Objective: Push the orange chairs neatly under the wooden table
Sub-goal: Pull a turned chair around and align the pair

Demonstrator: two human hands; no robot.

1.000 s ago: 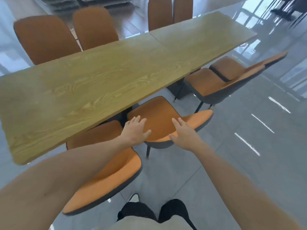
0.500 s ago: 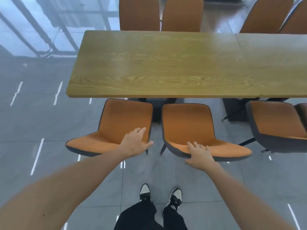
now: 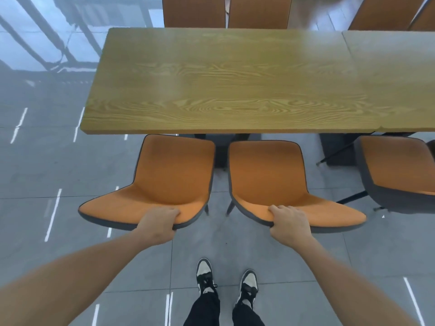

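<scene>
gripping the top edge of the left orange chair (image 3: 169, 175), the left hand (image 3: 158, 224) has its fingers curled over the backrest rim, at the near side of the wooden table (image 3: 223, 83). this chair's seat front sits just at the table's near edge, most of it still out from under the top. beside it, the right orange chair (image 3: 270, 177) stands the same way, and the right hand (image 3: 289, 221) clasps its backrest rim, fingers wrapped over. a third orange chair (image 3: 397, 165) stands further right along the same edge. 2 black-and-white shoes (image 3: 206, 274) stand on the grey tiled floor (image 3: 47, 175), back from the table.
</scene>
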